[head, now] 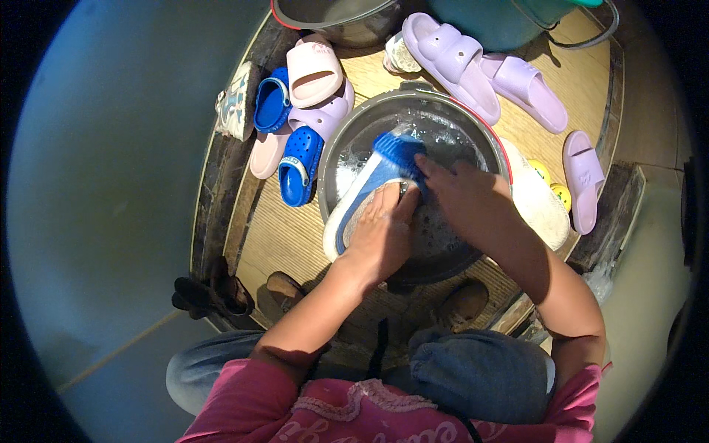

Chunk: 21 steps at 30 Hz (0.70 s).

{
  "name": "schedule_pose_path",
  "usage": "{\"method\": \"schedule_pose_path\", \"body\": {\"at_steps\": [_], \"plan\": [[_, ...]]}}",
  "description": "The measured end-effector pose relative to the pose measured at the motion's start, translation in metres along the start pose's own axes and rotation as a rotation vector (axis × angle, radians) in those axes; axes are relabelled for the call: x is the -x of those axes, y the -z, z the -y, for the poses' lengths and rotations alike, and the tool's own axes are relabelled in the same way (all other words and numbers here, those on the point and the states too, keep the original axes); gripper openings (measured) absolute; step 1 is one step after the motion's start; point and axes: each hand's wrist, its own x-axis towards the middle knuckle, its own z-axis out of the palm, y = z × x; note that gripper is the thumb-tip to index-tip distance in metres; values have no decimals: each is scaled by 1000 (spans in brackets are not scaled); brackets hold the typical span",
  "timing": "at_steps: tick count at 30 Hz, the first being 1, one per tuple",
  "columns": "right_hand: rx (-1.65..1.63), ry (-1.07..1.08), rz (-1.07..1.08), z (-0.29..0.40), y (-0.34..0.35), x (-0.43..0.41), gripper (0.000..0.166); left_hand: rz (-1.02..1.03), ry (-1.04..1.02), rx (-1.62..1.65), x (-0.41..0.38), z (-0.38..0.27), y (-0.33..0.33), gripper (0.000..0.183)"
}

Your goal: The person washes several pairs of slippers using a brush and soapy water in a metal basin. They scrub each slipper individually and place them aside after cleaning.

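Note:
A blue shoe with a white sole edge (354, 191) slants across a dark round basin (327, 160) that holds soapy water. My left hand (382, 230) has its fingers inside the shoe's opening and holds it. My right hand (465, 194) is at the shoe's front, closed on a blue bristled brush (400, 149) that lies against the toe and looks slightly blurred. Suds (437, 130) float on the water round the shoe. Parts of the fingers of both hands are hidden.
Blue clogs (300, 166), a pale pink slide (314, 72) and a patterned shoe (238, 102) are left of the basin. Lilac slides (451, 61) lie beyond it, a white mesh shoe (540, 205) at its right. A dark basin (354, 25) and a green bucket (482, 22) stand at the back.

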Motion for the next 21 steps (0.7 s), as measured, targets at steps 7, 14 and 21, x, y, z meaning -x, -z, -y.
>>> {"method": "schedule_pose_path", "body": {"at_steps": [7, 14, 21], "plan": [[-74, 187, 84, 28, 18, 4, 45, 161, 66, 158, 1, 14, 3, 32], [-470, -602, 261, -2, 21, -16, 52, -34, 5, 59, 0, 2, 11, 39], [-236, -147, 198, 5, 0, -13, 37, 28, -78, 94, -1, 12, 10, 42]]}}
